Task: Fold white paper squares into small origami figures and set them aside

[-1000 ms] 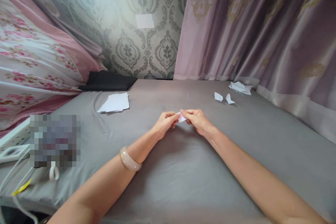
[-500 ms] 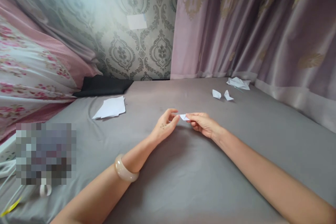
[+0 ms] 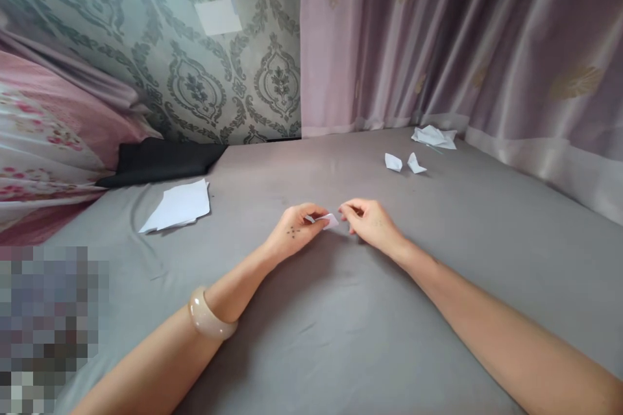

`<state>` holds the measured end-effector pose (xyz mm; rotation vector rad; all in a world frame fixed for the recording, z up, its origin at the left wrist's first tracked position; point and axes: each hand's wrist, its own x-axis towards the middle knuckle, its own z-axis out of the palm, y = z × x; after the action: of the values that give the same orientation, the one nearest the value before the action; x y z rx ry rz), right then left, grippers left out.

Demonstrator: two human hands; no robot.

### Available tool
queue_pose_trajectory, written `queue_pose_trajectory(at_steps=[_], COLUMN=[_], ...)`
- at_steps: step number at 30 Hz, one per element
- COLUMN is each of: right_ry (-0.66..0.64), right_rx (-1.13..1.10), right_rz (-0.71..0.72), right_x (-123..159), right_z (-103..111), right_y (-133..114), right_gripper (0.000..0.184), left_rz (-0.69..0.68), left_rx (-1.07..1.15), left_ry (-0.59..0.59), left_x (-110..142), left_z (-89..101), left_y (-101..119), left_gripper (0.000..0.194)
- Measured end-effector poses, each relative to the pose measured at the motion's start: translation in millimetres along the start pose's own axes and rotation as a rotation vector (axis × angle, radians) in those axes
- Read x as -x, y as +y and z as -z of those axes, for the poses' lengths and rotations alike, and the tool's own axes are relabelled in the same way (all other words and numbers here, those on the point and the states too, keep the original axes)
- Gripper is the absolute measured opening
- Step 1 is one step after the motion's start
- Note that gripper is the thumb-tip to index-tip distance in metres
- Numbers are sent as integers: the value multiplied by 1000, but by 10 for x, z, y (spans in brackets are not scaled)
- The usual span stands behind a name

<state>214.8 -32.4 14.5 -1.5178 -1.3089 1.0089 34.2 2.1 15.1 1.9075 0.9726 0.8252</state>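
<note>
Between the thumb and fingers of my left hand (image 3: 298, 228) is a small piece of folded white paper (image 3: 331, 221). The paper's near corner sticks out to the right of the fingertips; the rest is hidden by the hand. My right hand (image 3: 370, 224) is just to the right, apart from the paper, its fingers curled with gaps between them and nothing seen in them. Both hands are over the grey sheet (image 3: 389, 337). A pale bangle (image 3: 210, 316) is on the left wrist.
A stack of white paper (image 3: 182, 204) lies at the left, before a folded black cloth (image 3: 170, 161). Two small folded paper pieces (image 3: 393, 163) stand at the back right, near a heap of white papers (image 3: 435, 137). Curtains (image 3: 389, 39) hang behind.
My right hand has let go of the folded paper and drawn slightly away. The left hand now grips it alone. The view has turned a little.
</note>
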Motion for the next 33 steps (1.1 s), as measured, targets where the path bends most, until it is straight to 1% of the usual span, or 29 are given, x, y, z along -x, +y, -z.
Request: queue_pose_trajectory(at_steps=[1,3,6,9,10,12,14,16,18,20,24,33], right_ry=[50,63,14,20,33,61,85,94,93,100,139,208], right_rx=[90,170,219,254,264,290,320,339,351,365,391,392], right_rz=[114,232,312,391,417,461,490,509,522,537,558,546], right_x=[19,62,125,155,157,154,152,156,166,177,194,230], right_z=[-5,-29,-92,-155,-170,-186,-189,-186,-185,-191,-215,-262], right_y=[11,21,7,-4,-3,4,11,13,10,3,-13,-41], right_gripper=[15,18,19,15,15,15,16,19,21,21,21,20], left_rz=[19,47,70,75,71,43,-23,-113,-185,-222,-217,-167], left_rx=[-23,-49,-30,-41,-64,-121,-164,-191,-220,-243,-233,-187], left_ry=[1,2,-25,-49,-37,23,107,157,164,157,145,133], left_x=[8,28,57,80,86,97,103,105,104,101,96,104], left_z=[6,17,20,6,-1,-17,-34,-47,-56,-60,-56,-66], left_y=[-12,-23,-21,-11,-6,6,21,35,45,48,53,70], left_gripper=[17,20,24,25,25,22,18,12,7,7,8,7])
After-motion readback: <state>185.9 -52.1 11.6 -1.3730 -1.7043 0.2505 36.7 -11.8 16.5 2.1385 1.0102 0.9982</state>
